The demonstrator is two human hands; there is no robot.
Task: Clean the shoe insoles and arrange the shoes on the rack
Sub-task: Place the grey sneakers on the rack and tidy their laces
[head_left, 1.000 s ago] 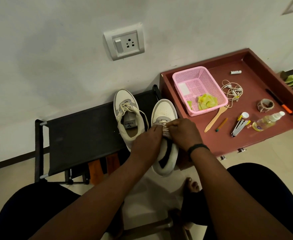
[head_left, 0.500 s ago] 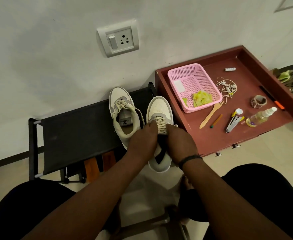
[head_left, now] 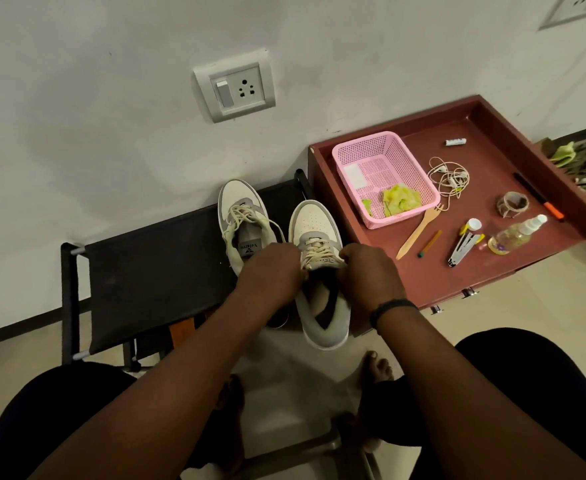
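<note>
Both forearms reach up from the lower frame to mid-frame. The left hand (head_left: 270, 271) and right hand (head_left: 371, 275) pinch the collar of the right-hand shoe (head_left: 319, 271), seemingly at the laces. It points toe-up, heel overhanging the black rack (head_left: 160, 265), just beside the second shoe (head_left: 241, 230).

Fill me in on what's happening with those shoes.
A seated person grips one white sneaker with both hands: the left hand on one side of its opening, the right hand on the other, near the laces. Its toe rests on the black rack while the heel overhangs the front edge. The other sneaker already sits on the rack beside it.
</note>
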